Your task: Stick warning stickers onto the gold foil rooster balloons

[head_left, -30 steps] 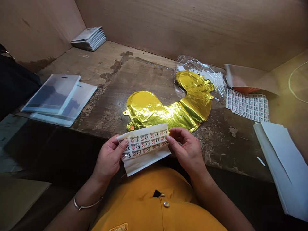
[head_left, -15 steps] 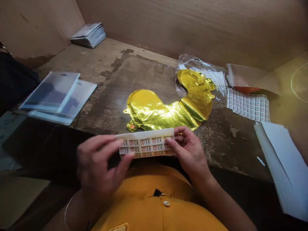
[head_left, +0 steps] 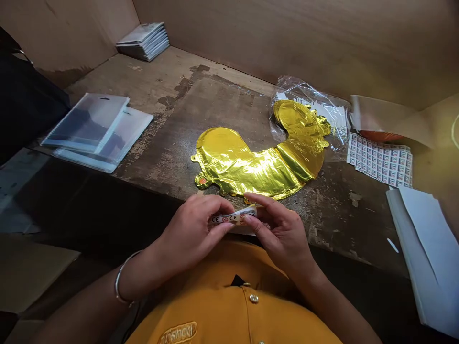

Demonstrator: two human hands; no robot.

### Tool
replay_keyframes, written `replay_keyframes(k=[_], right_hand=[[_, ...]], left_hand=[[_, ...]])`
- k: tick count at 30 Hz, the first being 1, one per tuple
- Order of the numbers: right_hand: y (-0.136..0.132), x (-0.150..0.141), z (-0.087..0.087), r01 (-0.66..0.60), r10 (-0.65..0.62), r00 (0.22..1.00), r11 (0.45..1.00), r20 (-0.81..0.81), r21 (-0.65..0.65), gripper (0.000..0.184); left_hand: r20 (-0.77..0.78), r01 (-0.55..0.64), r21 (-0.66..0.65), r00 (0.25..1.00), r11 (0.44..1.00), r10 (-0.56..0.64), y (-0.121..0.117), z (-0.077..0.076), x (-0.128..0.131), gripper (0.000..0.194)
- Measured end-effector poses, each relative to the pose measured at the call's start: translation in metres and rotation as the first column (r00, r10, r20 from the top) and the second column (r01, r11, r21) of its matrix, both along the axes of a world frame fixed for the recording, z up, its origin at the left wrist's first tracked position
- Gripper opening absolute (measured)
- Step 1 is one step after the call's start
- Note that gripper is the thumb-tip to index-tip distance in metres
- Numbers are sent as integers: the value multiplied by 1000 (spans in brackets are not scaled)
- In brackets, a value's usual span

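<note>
Both hands meet over a small sticker sheet point(head_left: 234, 219) printed with CE marks, held low in front of my yellow shirt. My left hand point(head_left: 191, 232) pinches its left part with thumb and fingers. My right hand point(head_left: 281, 231) grips its right part, fingers curled over it. Most of the sheet is hidden between the hands. Just beyond them a flat gold foil balloon point(head_left: 251, 162) lies on the worn wooden table point(head_left: 172, 119).
A clear plastic bag point(head_left: 315, 107) with white strips lies under the balloon's far end. A bigger sticker sheet point(head_left: 380, 160) and a white paper stack point(head_left: 426, 248) sit at right. Clear packaging sleeves point(head_left: 96, 131) lie at left, another stack point(head_left: 145, 40) in the far corner.
The sticker sheet was held spread wide between the hands. My left hand has slid right along it, so both hands now close together over it and only a narrow strip shows.
</note>
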State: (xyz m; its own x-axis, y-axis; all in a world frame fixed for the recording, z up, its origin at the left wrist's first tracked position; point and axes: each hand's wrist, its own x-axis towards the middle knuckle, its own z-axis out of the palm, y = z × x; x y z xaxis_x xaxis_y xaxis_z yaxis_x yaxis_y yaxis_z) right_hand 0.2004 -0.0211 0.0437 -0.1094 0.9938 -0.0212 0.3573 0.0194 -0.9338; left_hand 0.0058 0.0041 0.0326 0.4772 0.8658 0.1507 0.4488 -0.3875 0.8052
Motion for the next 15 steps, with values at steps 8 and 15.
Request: replay_keyframes(k=[8, 15], right_hand=[[-3, 4, 2, -92, 92, 993, 996, 72, -10, 12], [1, 10, 0, -119, 142, 965, 986, 220, -115, 17]], left_hand=[[-51, 98, -121, 993, 988, -105, 5, 4, -8, 13], [-112, 127, 104, 987, 986, -116, 2, -2, -5, 8]])
